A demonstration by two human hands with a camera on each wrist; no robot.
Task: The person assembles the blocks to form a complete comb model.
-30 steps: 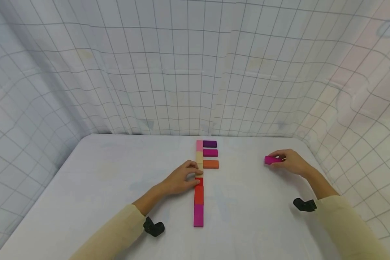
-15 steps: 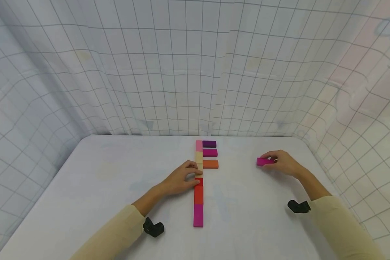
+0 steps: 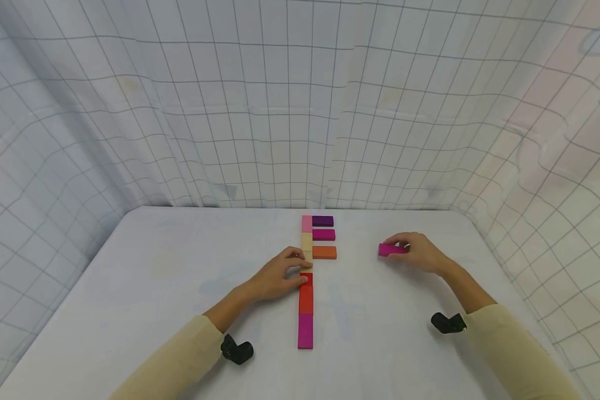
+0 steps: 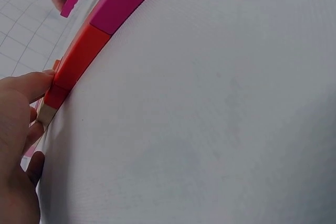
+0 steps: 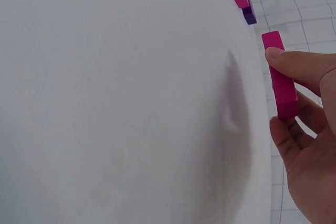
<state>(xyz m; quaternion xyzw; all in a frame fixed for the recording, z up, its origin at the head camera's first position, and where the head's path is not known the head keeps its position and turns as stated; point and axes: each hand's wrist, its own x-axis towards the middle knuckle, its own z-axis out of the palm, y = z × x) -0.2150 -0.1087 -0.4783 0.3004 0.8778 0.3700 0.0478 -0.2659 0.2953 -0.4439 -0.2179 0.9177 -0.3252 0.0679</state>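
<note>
My right hand (image 3: 422, 253) pinches a magenta block (image 5: 281, 80) between thumb and fingers, to the right of the rows; in the right wrist view its shadow falls on the white cloth. My left hand (image 3: 279, 275) rests on the middle of a straight column of blocks. Its thumb touches a small red block (image 3: 306, 279) and its fingertips touch a cream block (image 3: 307, 257). An orange-red block (image 4: 83, 53) and a magenta block (image 3: 305, 331) continue the column toward me. At its far end are another cream block (image 3: 306, 241) and a pink block (image 3: 307, 224).
Against the column's right side lie an orange block (image 3: 324, 253), a second magenta block (image 3: 324, 235) and a dark purple block (image 3: 323, 221). White cloth covers the table (image 3: 170, 266). Gridded curtains (image 3: 290, 111) stand behind and at both sides. Each sleeve carries a black device (image 3: 237, 349).
My right hand has moved left with the magenta block, closer to the column. My left hand has stayed on the column, and the laid blocks have not shifted.
</note>
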